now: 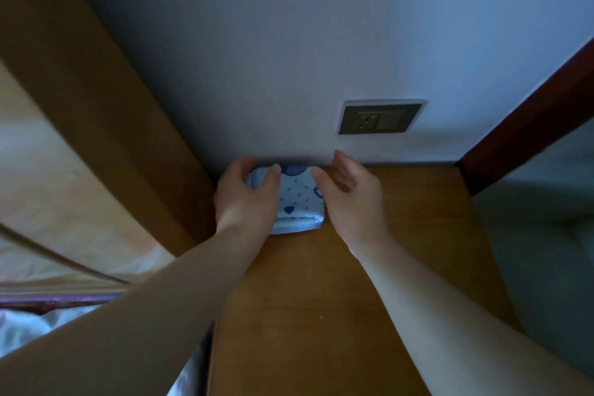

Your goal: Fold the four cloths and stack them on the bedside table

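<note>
Sitting in the far left corner of the wooden tabletop (pixel 324 299), against the wall (pixel 289 58), is a folded pale-blue cloth (pixel 297 199) with purple hearts. The left hand (pixel 247 194) curls round its left edge, thumb on top. The right hand (pixel 352 194) hangs loosely spread at its right edge, gripping nothing.

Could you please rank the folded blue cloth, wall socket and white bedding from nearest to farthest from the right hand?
1. Folded blue cloth, just left of the right hand.
2. Wall socket, on the wall above.
3. White bedding, far lower left.
</note>
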Motion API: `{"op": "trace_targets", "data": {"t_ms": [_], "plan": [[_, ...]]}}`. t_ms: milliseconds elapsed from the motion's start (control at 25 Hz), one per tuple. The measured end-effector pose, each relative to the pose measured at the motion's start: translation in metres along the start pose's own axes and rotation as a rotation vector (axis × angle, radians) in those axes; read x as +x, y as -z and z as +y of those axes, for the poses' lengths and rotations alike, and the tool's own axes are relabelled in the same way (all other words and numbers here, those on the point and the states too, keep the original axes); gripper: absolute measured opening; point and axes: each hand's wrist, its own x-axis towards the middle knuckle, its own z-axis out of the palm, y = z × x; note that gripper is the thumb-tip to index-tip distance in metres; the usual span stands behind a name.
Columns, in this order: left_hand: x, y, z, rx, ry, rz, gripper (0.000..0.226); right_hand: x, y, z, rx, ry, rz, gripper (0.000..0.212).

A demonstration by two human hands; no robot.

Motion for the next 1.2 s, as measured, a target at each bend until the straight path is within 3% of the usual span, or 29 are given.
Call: {"op": "trace_targets", "data": {"t_ms": [360, 720, 1200], "plan": [[-0.081, 0.070, 0.152, -0.136, -0.184, -0.028, 0.048, -0.054, 0.072, -0.171, 0.015, 0.105, 0.087, 0.061], [-0.204, 0.163, 0.286, -0.267, -0.243, -0.119, 0.049, -0.160, 0.158, -0.329, 0.127, 0.124, 0.094, 0.055], [-0.363, 0.316, 0.290, -0.377, -0.253, 0.159, 0.049, -0.315, 0.135, -0.437, 0.194, 0.252, -0.317, 0.063]]}}
